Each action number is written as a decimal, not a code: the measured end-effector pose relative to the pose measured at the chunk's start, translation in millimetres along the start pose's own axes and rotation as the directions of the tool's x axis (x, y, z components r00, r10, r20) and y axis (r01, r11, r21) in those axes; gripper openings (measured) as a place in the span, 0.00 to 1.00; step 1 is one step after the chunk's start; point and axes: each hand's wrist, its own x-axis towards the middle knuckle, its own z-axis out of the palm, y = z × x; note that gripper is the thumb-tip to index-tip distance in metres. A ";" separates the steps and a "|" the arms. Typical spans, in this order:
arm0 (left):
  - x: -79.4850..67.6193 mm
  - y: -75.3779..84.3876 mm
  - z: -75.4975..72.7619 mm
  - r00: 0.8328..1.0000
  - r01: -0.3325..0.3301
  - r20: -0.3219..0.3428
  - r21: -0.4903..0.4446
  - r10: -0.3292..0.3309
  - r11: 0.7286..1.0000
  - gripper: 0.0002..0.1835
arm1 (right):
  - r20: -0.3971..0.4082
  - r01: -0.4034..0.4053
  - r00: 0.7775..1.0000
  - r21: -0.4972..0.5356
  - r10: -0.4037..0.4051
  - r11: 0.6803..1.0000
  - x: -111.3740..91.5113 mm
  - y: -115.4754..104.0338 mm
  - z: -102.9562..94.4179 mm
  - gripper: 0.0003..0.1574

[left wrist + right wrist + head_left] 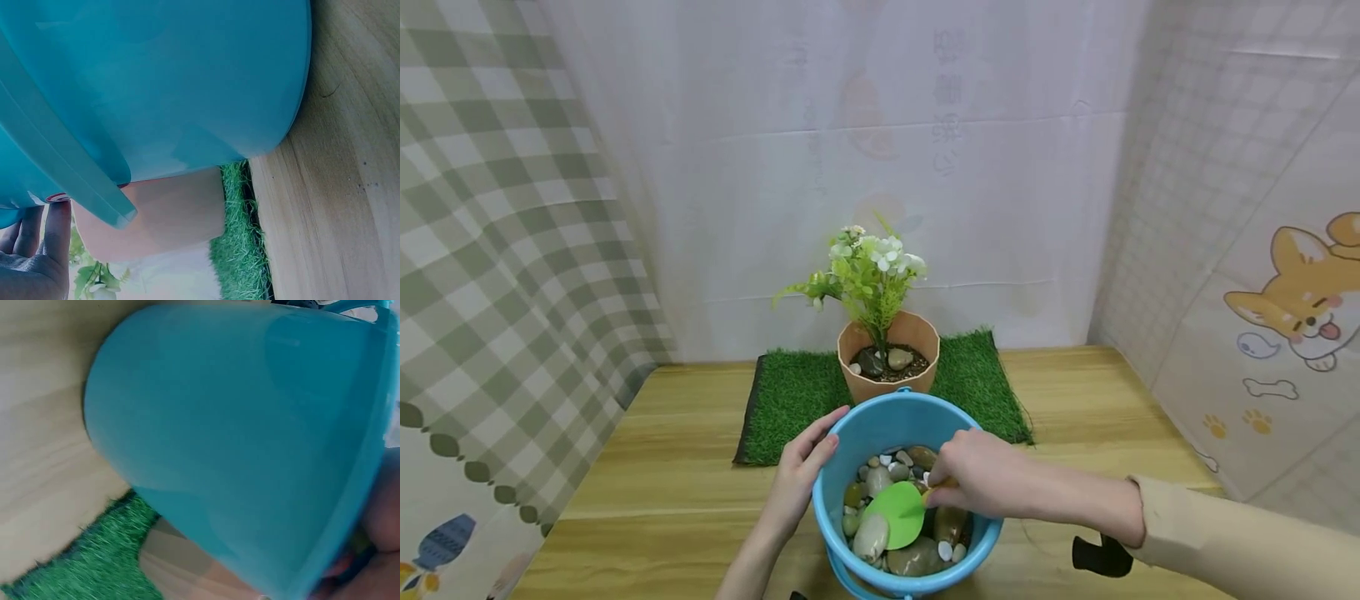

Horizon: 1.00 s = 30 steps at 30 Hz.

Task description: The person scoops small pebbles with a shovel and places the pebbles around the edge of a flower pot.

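Observation:
A blue bucket [826, 500] stands on the wooden table, with pebbles and stones [917, 557] of several sizes inside. My right hand [981, 475] reaches over its right rim and pinches a small toy shovel by the yellow-orange handle. The shovel's flat green blade [898, 512] lies among the stones, touching a pale oval one. Against the bucket's left side, my left hand [797, 475] rests with fingers extended along the rim. Those fingers touch the outer wall in the left wrist view. Most of the right hand is cut off in the right wrist view.
Behind the bucket, a terracotta-coloured pot [887, 387] with white flowers [880, 258], soil and a few stones stands on a green artificial-grass mat [977, 375]. The wooden table [655, 467] extends to both sides. Printed cloth curtains [512, 208] enclose the left, back and right.

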 end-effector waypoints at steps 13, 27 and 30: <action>0.0 0.3 -0.3 1.000 0.002 0.016 -0.012 -0.002 1.000 0.24 | -0.049 -0.086 0.994 0.121 0.093 0.989 -2.3 1.3 4.4 0.06; 0.2 -0.9 0.1 1.000 -0.013 0.019 -0.023 0.013 1.000 0.24 | -0.083 -0.061 0.994 0.128 0.072 0.990 -9.2 3.7 -5.3 0.08; 0.1 -1.0 0.0 1.000 -0.016 0.018 -0.022 0.017 1.000 0.24 | -0.087 -0.055 0.994 0.137 0.067 0.989 -10.8 4.8 -8.0 0.08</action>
